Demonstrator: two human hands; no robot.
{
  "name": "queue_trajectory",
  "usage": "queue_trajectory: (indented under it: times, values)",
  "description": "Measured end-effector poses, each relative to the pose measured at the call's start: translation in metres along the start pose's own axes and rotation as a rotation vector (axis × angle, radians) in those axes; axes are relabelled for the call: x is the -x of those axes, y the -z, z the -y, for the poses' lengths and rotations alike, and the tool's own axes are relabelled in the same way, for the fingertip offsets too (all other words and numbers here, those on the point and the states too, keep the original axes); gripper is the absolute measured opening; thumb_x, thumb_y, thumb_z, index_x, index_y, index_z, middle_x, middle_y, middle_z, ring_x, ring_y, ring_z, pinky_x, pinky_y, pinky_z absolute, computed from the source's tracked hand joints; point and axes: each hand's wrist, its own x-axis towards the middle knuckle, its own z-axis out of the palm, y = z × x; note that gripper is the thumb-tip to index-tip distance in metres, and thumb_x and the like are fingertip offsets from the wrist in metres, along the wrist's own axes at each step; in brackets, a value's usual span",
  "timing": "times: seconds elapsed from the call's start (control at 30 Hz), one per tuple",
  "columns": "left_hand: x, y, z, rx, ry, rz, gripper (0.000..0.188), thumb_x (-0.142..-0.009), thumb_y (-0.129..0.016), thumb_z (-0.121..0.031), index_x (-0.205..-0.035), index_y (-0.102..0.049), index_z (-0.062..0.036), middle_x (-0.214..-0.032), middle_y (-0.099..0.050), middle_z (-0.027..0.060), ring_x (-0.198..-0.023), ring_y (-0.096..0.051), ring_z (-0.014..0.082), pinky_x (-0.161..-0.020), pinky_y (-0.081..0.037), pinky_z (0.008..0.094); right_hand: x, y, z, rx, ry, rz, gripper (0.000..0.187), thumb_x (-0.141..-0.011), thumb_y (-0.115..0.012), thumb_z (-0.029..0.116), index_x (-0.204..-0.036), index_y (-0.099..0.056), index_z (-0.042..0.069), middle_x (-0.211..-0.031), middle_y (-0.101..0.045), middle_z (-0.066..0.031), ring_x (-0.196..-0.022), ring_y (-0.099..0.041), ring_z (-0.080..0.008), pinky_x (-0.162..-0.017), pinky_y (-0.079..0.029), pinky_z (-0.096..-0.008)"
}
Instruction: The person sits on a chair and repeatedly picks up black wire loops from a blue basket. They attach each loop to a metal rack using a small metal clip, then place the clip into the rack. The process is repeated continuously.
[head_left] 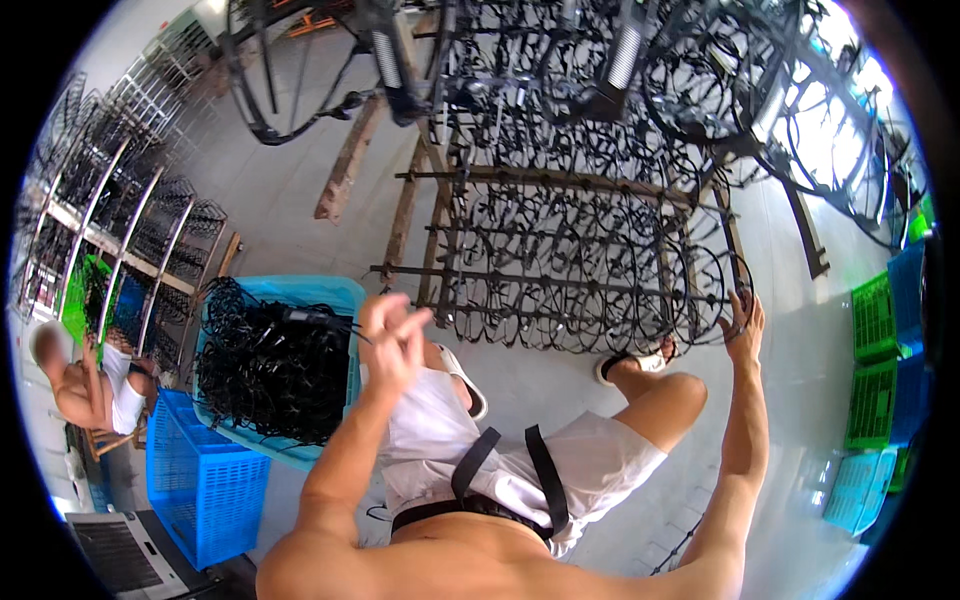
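My right hand point(742, 328) is at the right end of the lowest row on a rack point(560, 180), its fingers closed on a black wire hoop point(718, 265). Many similar black hoops hang in rows along the rack's bars. My left hand point(392, 345) is raised by the right rim of a light-blue crate point(345, 290), above my left thigh. Its fingers are partly bent and blurred. A thin dark piece runs from the crate toward this hand; whether the fingers grip it is unclear. Inside the crate lies a tangled heap of black wire parts point(275, 365).
A blue slatted crate point(205, 480) stands beside the light-blue one. Farther left, another person point(95, 385) sits beside racks point(120, 240) of dark parts. Green crates point(873, 400) are stacked at the right. Large black frames point(400, 70) hang close overhead.
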Motion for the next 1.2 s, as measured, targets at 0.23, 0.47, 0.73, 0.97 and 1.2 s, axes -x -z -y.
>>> queue_trajectory:
  times: [0.23, 0.47, 0.73, 0.97, 1.2]
  values:
    - [-0.013, -0.023, 0.126, -0.44, 0.028, 0.329, 0.041, -0.068, -0.073, -0.009, -0.107, -0.065, -0.0151, -0.122, -0.055, 0.0076, -0.096, -0.051, 0.0317, -0.08, -0.047, 0.0389, -0.03, 0.022, 0.025, 0.015, -0.121, -0.015, 0.015, -0.079, -0.061, 0.008, -0.092, -0.054, 0.005, -0.1, -0.056, -0.0103, -0.103, -0.051, -0.0318, -0.084, -0.046, -0.0432]
    - [-0.048, 0.041, 0.073, -0.467, -0.12, -0.008, 0.046, -0.063, -0.074, 0.0, -0.106, -0.066, -0.0144, -0.126, -0.055, 0.0055, -0.091, -0.052, 0.027, -0.076, -0.048, 0.0355, 0.031, 0.085, -0.053, 0.221, -0.095, -0.275, 0.033, -0.079, -0.059, 0.002, -0.111, -0.059, 0.005, -0.112, -0.059, -0.0128, -0.112, -0.054, -0.0308, -0.095, -0.044, -0.0411]
    - [-0.168, 0.104, 0.027, -0.437, -0.1, 0.222, 0.028, -0.074, -0.071, -0.011, -0.102, -0.069, -0.0115, -0.125, -0.056, 0.0084, -0.098, -0.051, 0.0295, -0.084, -0.047, 0.0374, -0.011, 0.186, -0.039, 0.199, -0.07, -0.343, 0.044, -0.079, -0.054, -0.007, -0.121, -0.056, 0.005, -0.109, -0.06, -0.0142, -0.103, -0.056, -0.0337, -0.088, -0.046, -0.0395]
    - [-0.221, 0.074, 0.07, -0.422, 0.088, 0.56, 0.029, -0.073, -0.072, -0.024, -0.094, -0.07, -0.0047, -0.112, -0.062, 0.0113, -0.096, -0.061, 0.0304, -0.085, -0.047, 0.036, -0.107, 0.209, -0.019, 0.134, -0.051, -0.17, 0.02, -0.084, -0.053, 0.006, -0.101, -0.061, 0.007, -0.094, -0.061, -0.0106, -0.093, -0.059, -0.029, -0.078, -0.048, -0.0383]
    - [-0.229, 0.071, 0.071, -0.309, 0.227, 0.621, 0.027, -0.072, -0.074, -0.018, -0.092, -0.069, -0.0008, -0.111, -0.063, 0.0108, -0.094, -0.063, 0.0275, -0.083, -0.048, 0.0346, -0.141, 0.178, -0.019, 0.0, -0.026, -0.151, 0.007, -0.085, -0.051, 0.016, -0.082, -0.054, 0.01, -0.081, -0.059, -0.0094, -0.08, -0.06, -0.032, -0.064, -0.048, -0.0419]
